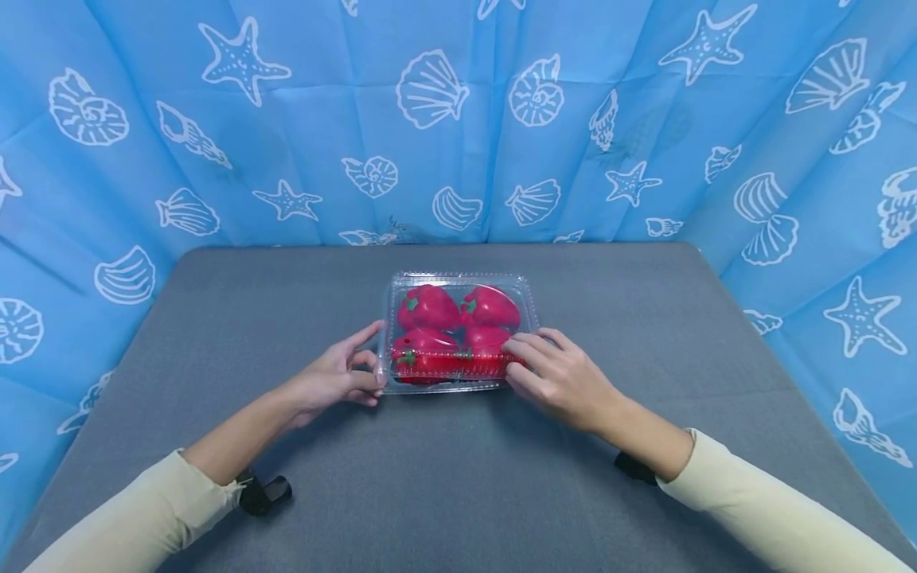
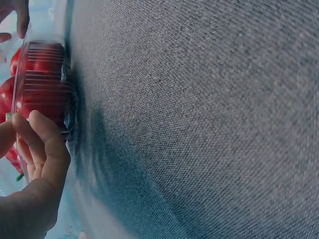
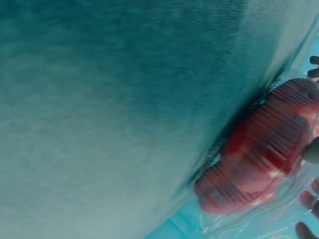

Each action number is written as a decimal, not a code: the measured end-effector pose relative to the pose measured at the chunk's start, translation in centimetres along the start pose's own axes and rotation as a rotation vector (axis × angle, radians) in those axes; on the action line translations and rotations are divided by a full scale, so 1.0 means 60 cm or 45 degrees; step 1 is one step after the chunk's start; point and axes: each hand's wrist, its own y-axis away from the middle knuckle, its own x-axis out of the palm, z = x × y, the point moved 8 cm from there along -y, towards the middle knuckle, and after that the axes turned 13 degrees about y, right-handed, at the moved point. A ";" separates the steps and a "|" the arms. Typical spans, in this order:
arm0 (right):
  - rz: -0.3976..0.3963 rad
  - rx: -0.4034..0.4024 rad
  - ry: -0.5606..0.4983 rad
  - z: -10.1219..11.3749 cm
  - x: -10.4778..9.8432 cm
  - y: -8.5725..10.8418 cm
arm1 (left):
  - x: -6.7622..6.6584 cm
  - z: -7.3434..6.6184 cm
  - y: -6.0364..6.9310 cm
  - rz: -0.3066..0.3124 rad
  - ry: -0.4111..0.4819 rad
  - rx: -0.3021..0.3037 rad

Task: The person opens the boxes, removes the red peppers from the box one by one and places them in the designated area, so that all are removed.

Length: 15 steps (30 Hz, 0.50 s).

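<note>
A clear plastic container (image 1: 392, 298) holding several red peppers (image 1: 428, 309) lies on the grey table in the head view. The left hand (image 1: 333, 380) grips its left edge, index finger along the side and thumb near the front corner. At the front right, the right hand (image 1: 566, 380) bends its fingers over the lid edge. In the left wrist view the left hand's (image 2: 42, 164) fingertips are at the rim of the container (image 2: 45, 82). The right wrist view shows the ribbed container wall (image 3: 259, 149) and part of the right hand (image 3: 311, 152) at the frame's edge.
The grey table (image 1: 430, 477) spreads around the container. A blue curtain (image 1: 315, 143) with white shells and starfish hangs behind and beside it. Black straps (image 1: 265, 493) show at both wrists, below the cream sleeves.
</note>
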 end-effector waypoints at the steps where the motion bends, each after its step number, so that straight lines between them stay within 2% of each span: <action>1: -0.004 -0.011 0.004 0.000 0.000 0.003 | 0.000 0.000 0.000 0.000 -0.004 -0.002; 15: -0.063 -0.014 0.081 -0.008 -0.005 0.024 | 0.000 -0.002 -0.001 -0.001 -0.024 -0.002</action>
